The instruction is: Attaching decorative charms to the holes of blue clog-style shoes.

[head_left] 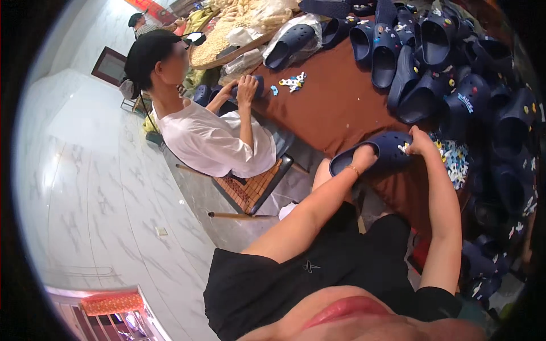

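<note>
A navy clog (388,149) with holes in its upper is held over the near edge of the brown-covered table. My left hand (365,158) reaches in through its opening; the fingers are hidden inside as the hand holds it. At the toe, my right hand (421,141) is closed with its fingertips on a small white shoe charm (404,149) against the upper. Beside my right forearm lies a pile of white, blue and yellow charms (452,162).
Navy clogs (435,37), many with charms, are heaped along the right and far side. A smaller charm cluster (293,82) lies on the brown cloth (335,108). At left, a seated co-worker (210,139) holds another clog (248,87). A round tray (227,57) stands beyond.
</note>
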`<state>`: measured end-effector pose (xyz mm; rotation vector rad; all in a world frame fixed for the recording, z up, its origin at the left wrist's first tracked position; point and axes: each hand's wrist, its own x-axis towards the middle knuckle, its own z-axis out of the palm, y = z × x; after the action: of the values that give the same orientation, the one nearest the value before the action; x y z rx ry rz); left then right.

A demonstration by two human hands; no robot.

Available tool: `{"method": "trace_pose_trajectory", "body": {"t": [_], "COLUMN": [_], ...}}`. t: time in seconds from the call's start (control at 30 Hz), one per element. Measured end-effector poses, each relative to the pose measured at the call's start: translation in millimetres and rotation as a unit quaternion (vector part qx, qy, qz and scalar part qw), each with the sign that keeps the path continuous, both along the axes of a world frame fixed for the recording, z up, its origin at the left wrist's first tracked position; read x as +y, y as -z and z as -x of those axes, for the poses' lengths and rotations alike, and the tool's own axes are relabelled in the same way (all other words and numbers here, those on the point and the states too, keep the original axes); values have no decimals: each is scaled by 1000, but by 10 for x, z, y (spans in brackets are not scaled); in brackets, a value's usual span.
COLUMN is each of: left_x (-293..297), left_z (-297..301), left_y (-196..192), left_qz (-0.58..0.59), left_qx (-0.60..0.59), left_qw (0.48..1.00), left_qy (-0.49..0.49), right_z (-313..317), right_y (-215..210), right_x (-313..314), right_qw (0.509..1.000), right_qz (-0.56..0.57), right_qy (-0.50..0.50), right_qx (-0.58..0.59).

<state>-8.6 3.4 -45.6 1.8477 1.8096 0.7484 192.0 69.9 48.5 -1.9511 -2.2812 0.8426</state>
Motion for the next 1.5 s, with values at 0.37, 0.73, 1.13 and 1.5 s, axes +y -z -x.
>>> {"method": "trace_pose_trajectory", "body": {"t": [0.37,0.73,1.13,1.5], "left_x": [132,300,16,220], "left_z": [-15,93,-16,158], "left_y": [9,248,-51,-25], "left_qz": [30,-113,69,-3], "left_qx": [188,79,71,78], "left_qw": [978,988,995,996], "left_qy": [81,72,32,41], "right_z": [-407,-575,-898,-451], "right_y": [690,691,526,294], "right_x": [-26,-1208,-1337,-464], "right_qw": [979,913,947,932], "right_qz": [-87,-296,-197,-235], "right_qy": [86,259,197,187], "right_qx": [162,103,-161,202]}}
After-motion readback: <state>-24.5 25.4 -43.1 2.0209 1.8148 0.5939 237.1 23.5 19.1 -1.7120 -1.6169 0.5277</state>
